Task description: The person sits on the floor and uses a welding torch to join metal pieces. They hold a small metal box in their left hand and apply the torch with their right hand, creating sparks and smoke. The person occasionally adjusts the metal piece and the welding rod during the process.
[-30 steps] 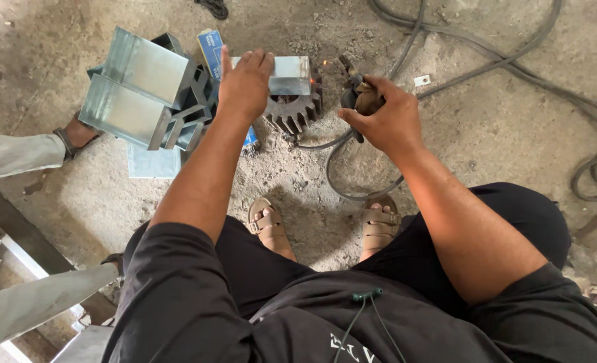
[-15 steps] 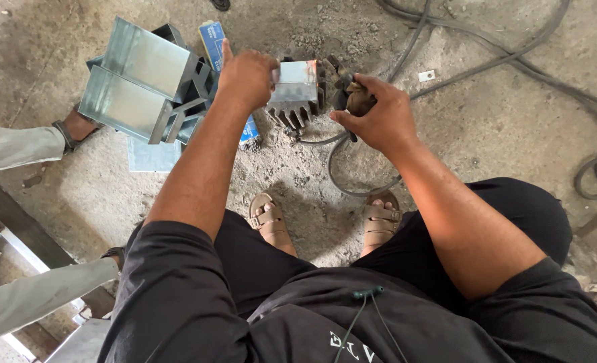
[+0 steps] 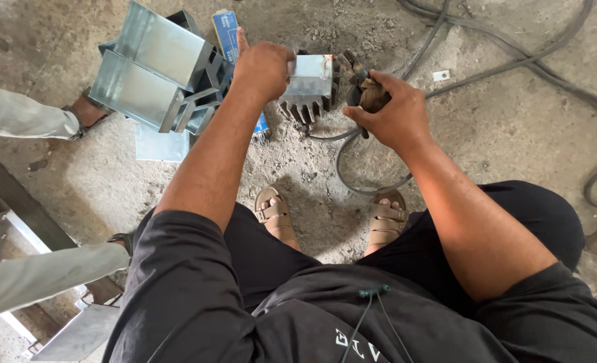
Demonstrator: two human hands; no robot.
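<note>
I am squatting on a dusty concrete floor. My left hand (image 3: 265, 67) grips the left end of a short square steel tube piece (image 3: 313, 75). The piece rests on a dark finned metal block (image 3: 303, 109). My right hand (image 3: 387, 113) is closed round a welding electrode holder (image 3: 363, 93), whose tip sits close to the right side of the tube piece. The holder's black cable (image 3: 344, 176) loops down towards my sandalled feet (image 3: 275, 214).
Stacked galvanised steel channels (image 3: 156, 67) lie to the left with a blue box (image 3: 226, 30) behind them and a flat steel plate (image 3: 158, 144) below. Another person's legs (image 3: 23, 119) stand at the left. Thick cables (image 3: 513, 60) run across the upper right.
My left hand has shifted slightly right and up on the tube piece. My right hand with the holder has stayed almost where it was.
</note>
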